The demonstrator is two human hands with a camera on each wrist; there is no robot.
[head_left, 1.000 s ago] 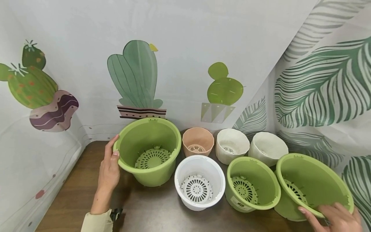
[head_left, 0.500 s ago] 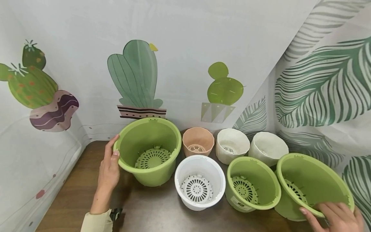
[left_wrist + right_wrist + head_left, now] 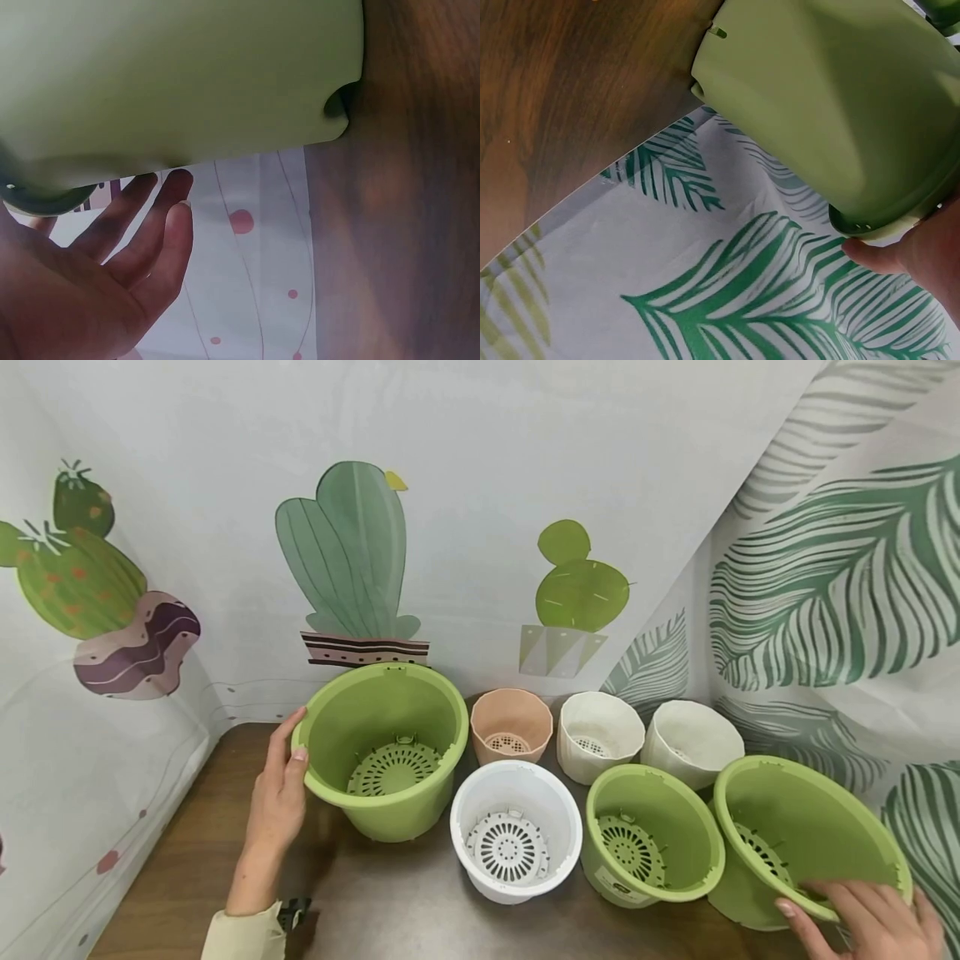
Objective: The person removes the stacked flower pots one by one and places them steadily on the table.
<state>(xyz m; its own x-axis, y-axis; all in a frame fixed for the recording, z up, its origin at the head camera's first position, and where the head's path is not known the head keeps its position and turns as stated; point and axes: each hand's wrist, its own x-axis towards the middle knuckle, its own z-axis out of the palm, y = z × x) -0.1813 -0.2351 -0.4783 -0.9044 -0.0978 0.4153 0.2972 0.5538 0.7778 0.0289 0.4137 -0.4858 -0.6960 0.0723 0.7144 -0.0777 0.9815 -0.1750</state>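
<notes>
Two large green flowerpots stand at the ends of a group of pots. At the left pot (image 3: 401,806), my left hand (image 3: 276,793) touches the side of the rim with fingers fairly straight. The left wrist view shows the fingertips against the outer wall of that green pot (image 3: 225,75), the hand (image 3: 97,292) below it. My right hand (image 3: 870,922) grips the near rim of the right pot (image 3: 832,827), fingers over the rim inside and thumb outside. In the right wrist view only part of the hand (image 3: 930,255) shows at the rim of this pot (image 3: 832,97).
Between them stand a white pot (image 3: 517,781) with a slotted base and a smaller green pot (image 3: 675,818). Behind are a peach pot (image 3: 513,710) and two cream pots, left (image 3: 600,718) and right (image 3: 693,735). A printed cloth (image 3: 480,485) backs the brown table (image 3: 390,902).
</notes>
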